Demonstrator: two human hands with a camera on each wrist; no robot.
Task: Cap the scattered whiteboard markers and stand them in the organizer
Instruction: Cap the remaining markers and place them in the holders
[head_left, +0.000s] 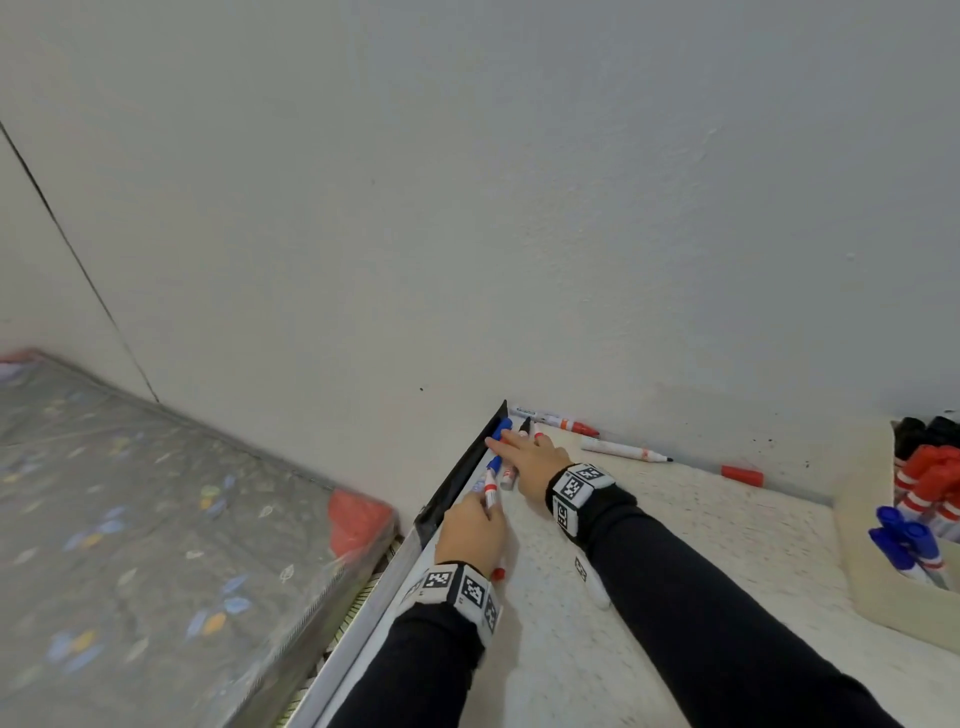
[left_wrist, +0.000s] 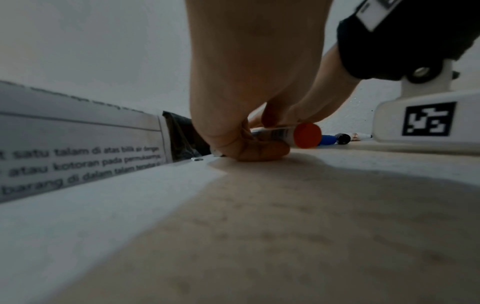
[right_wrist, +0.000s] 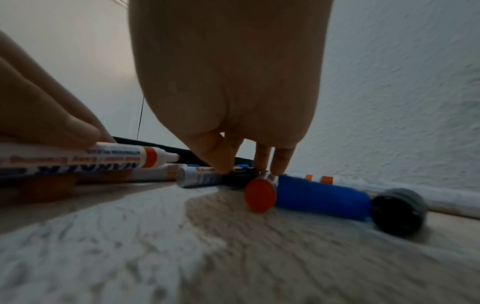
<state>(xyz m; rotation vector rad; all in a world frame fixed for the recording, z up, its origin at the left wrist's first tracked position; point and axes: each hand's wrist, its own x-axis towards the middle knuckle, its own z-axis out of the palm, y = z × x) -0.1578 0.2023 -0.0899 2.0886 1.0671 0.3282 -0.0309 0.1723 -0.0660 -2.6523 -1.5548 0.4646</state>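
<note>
My left hand (head_left: 483, 512) grips a white marker with a red band (head_left: 491, 487) at the tray's left edge; its red end (left_wrist: 307, 135) shows below the curled fingers (left_wrist: 257, 150). My right hand (head_left: 511, 441) reaches past it with fairly straight fingers, and its fingertips (right_wrist: 262, 160) touch a cluster of markers: a blue cap (right_wrist: 322, 197), a black-tipped marker (head_left: 525, 426) and a red-ended one (right_wrist: 260, 195). A black cap (right_wrist: 398, 211) lies beside them. The organizer (head_left: 878, 587) at the right holds black, red and blue markers upright.
Along the wall lie a red-capped marker (head_left: 558, 419), an uncapped marker (head_left: 626, 450) and a loose red cap (head_left: 742, 475). Another white marker (head_left: 592, 582) lies under my right forearm. A black raised rim (head_left: 462, 478) bounds the surface on the left; a patterned mattress (head_left: 156, 519) lies beyond.
</note>
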